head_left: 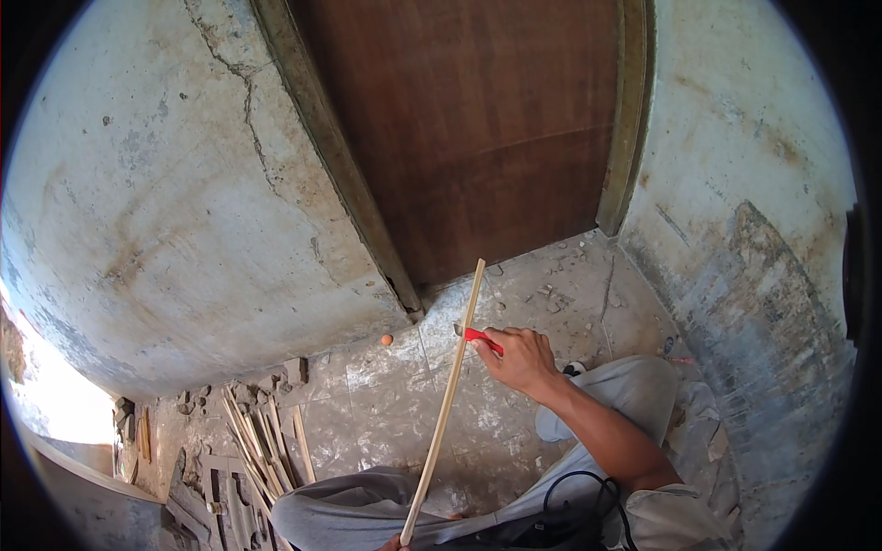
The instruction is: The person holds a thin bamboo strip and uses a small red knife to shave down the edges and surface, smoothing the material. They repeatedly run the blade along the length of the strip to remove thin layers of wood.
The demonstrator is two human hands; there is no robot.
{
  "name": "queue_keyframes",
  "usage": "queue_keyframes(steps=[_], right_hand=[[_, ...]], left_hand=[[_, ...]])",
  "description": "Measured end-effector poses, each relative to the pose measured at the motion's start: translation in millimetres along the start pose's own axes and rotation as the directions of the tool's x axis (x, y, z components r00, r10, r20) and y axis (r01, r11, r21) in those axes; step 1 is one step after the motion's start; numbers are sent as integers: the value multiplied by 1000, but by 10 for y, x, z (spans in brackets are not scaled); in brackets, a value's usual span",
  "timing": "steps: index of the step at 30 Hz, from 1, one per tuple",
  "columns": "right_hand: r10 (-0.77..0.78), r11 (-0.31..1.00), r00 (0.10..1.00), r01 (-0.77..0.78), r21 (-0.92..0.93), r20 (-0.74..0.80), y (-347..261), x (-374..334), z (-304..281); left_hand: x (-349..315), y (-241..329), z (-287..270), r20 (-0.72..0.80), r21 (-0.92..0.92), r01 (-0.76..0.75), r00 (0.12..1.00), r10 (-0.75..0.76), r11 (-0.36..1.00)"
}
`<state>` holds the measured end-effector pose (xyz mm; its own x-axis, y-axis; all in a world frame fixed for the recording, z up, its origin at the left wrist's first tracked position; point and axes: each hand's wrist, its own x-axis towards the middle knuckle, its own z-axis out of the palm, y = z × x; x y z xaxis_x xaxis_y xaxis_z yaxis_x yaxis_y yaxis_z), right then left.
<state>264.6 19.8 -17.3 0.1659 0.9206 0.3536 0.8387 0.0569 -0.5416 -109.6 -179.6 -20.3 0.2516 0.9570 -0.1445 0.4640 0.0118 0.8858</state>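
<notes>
A long pale strip of wood or bamboo (447, 404) slants up from my lap, its far end reaching toward the door. At the bottom edge only a little of my left hand (393, 544) shows, closed round the strip's near end. My right hand (521, 356) is wrapped round a red utility knife (481, 340). The knife's short blade lies at the strip, in its upper part; whether it cuts in, I cannot tell.
Several similar strips (262, 441) lie in a bundle at left beside rubble and a grey slatted piece (237, 505). A small orange ball-like thing (387, 340) rests on the dusty tiled floor (372, 390). Ahead stands a brown door (478, 138) between cracked walls. A black cord (588, 477) loops over my lap.
</notes>
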Motion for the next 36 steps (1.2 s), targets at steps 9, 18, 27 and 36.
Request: queue_keyframes(steps=[9,18,27,36], right_hand=[[24,999,999,-25,23,28,2,0,55],[40,999,999,-40,-8,-18,98,36,78],[19,1000,1000,-19,1,-19,66,36,75],[91,996,993,-91,2,70,134,60,99]], left_hand=[[-168,84,-169,61,110,-7,998,1,994],[-395,-133,-296,94,167,50,993,-66,985],[-539,-282,-413,76,198,-9,997,-6,980],[-644,-93,-514,123,322,-198,978,167,926]])
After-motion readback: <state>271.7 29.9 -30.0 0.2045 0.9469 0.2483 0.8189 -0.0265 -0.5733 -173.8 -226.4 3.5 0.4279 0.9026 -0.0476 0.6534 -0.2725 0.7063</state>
